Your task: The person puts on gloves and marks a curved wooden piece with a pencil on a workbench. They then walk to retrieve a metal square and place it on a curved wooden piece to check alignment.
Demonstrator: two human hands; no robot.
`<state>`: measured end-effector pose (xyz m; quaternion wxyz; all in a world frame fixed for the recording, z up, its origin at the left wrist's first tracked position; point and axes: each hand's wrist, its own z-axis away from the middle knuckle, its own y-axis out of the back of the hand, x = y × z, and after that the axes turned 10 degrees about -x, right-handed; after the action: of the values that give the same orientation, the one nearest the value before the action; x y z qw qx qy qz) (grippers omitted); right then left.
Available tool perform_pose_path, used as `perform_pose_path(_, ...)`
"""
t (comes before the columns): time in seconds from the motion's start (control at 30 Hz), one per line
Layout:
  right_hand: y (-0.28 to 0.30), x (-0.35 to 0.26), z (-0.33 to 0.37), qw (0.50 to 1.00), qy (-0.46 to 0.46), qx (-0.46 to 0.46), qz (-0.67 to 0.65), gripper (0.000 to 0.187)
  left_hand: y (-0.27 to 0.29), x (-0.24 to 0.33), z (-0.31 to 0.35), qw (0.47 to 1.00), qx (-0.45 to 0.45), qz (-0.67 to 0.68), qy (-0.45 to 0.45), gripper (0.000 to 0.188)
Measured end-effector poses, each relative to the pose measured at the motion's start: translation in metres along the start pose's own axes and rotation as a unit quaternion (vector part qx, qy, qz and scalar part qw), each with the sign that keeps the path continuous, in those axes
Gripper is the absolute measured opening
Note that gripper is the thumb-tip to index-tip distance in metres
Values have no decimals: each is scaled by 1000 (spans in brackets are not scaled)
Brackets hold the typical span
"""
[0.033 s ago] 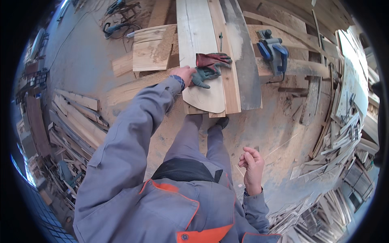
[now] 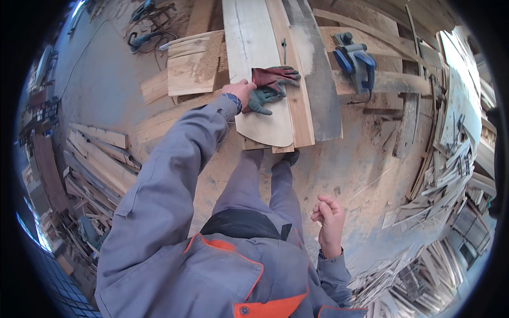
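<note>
Evidently, 2 gloves (image 2: 269, 77) lie on the pale board (image 2: 254, 42), left hand (image 2: 238, 91) narrow-fingered at them, right hand (image 2: 331, 220) curled short of it; I can't tell what's gripped. Loose tugging could drop one.

Three boards side by side, near ends toward person: left board (image 2: 249, 37), middle board (image 2: 303, 124), right board (image 2: 324, 106). Gloves (image 2: 270, 87) toward left board's near end, lying across its right edge onto middle board. Left hand (image 2: 238, 90) at left board's left edge, right against gloves. Thin rod (image 2: 284, 53) on middle board, beyond gloves. Planer (image 2: 355, 61) past right board's right edge. Short plank (image 2: 193, 63) left of left board. Right hand (image 2: 331, 220) above floor (image 2: 360, 175), well apart from boards. Timber heap (image 2: 106, 164) on floor, left side.
</note>
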<state>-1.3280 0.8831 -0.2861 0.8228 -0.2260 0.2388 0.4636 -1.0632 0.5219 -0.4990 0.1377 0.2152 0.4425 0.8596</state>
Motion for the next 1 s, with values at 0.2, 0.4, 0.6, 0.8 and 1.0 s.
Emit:
perform_pose_path(0.2, -14, 47, -5, 991, -56, 107, -60, 24, -21, -10, -121, 976, -12, -199, -84, 54)
perform_pose_path(0.4, -41, 56, -14, 991, -82, 89, -58, 24, -37, -18, -143, 953, -15, -223, -203, 28)
perform_pose_path(0.6, -44, 31, -8, 999, -36, 30, -6, 27, 18, 31, -69, 965, 148, -61, -207, 13)
perform_pose_path(0.8, -28, 7, -4, 997, 18, -67, 38, 29, 74, 103, 93, 960, 163, 93, -206, 14)
perform_pose_path(1.0, -12, 16, 6, 974, 60, -204, 81, 51, 43, 215, 229, 966, 42, 238, -93, 27)
